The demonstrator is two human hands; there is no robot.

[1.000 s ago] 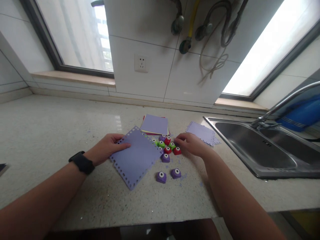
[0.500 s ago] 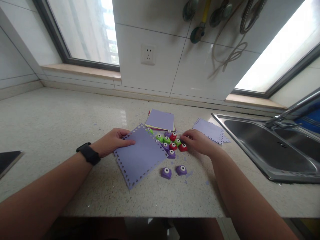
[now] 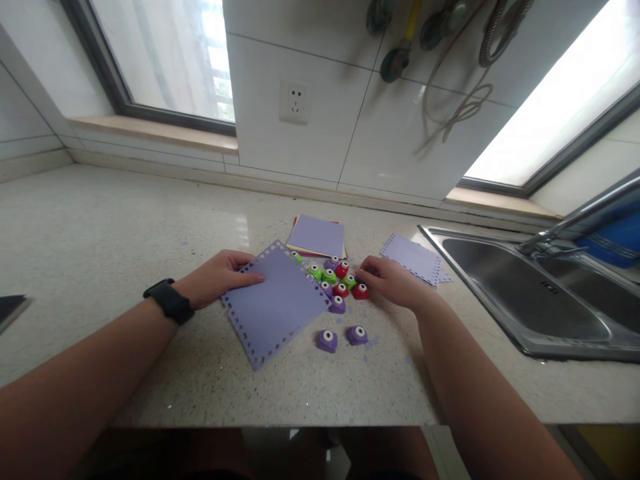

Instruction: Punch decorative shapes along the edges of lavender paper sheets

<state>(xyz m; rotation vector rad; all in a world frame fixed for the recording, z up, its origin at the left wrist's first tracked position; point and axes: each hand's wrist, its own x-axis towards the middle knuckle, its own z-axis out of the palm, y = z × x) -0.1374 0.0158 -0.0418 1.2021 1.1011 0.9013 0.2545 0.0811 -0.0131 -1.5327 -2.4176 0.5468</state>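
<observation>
My left hand (image 3: 233, 277) pinches the upper left edge of a sheet of purple paper (image 3: 277, 307), thumb on top. Small punched holes run along the sheet's edges. My right hand (image 3: 383, 277) is at the right side of a cluster of craft punches, its fingers curled together by a green punch (image 3: 350, 281) and a red punch (image 3: 361, 291). Whatever lies between those fingertips is hidden. Two purple punches, a left one (image 3: 327, 341) and a right one (image 3: 357, 335), stand apart in front of the cluster.
Behind the cluster lies a stack of coloured paper (image 3: 317, 235). More hole-edged purple sheets (image 3: 413, 259) lie beside the metal sink (image 3: 520, 333). Purple paper scraps (image 3: 370, 345) dot the counter. A dark flat object (image 3: 11, 310) sits at the far left.
The whole view has shifted slightly. Both hands keep about the same places relative to the sheet and the punches.
</observation>
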